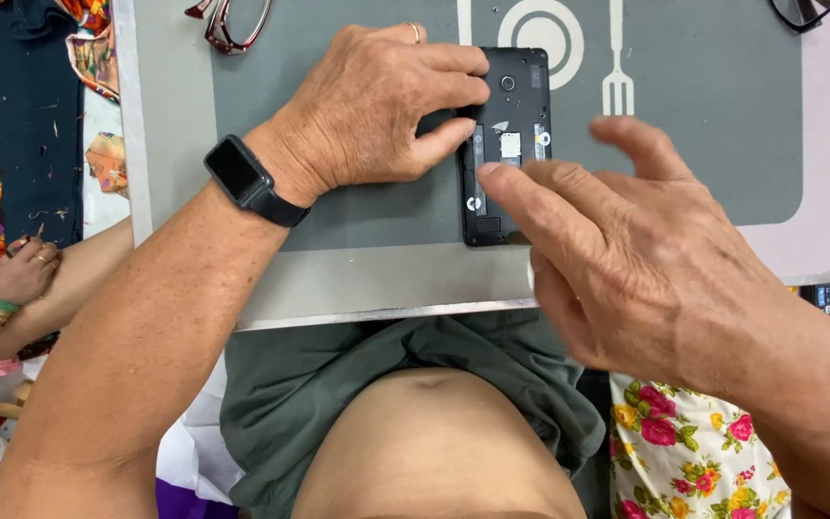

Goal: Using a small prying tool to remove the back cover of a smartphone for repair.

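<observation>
- Black phone [506, 144], back cover off, insides exposed, lying lengthwise on grey placemat [357, 221], near mat's front edge.
- Left hand [377, 111] pressed down at phone's left edge; fingers slightly spread, tips on upper left corner and left side, steadying it, not wrapped round it.
- Black smartwatch [242, 173] on left wrist; ring on one finger.
- Right hand [626, 259] over phone's lower right part; fingers apart and loose, forefinger tip at open battery bay, approx. mid-body. Contact w/ phone: cannot tell, hand blurred.
- White plate-and-fork print [559, 43] on mat just above phone.
- Red-framed glasses [228, 24] at mat's top left; dark-framed glasses [804, 12] at top right, both well apart from phone.
- Another person's hand [21, 274] w/ bangles at far left, on patterned cloth, off the mat.
</observation>
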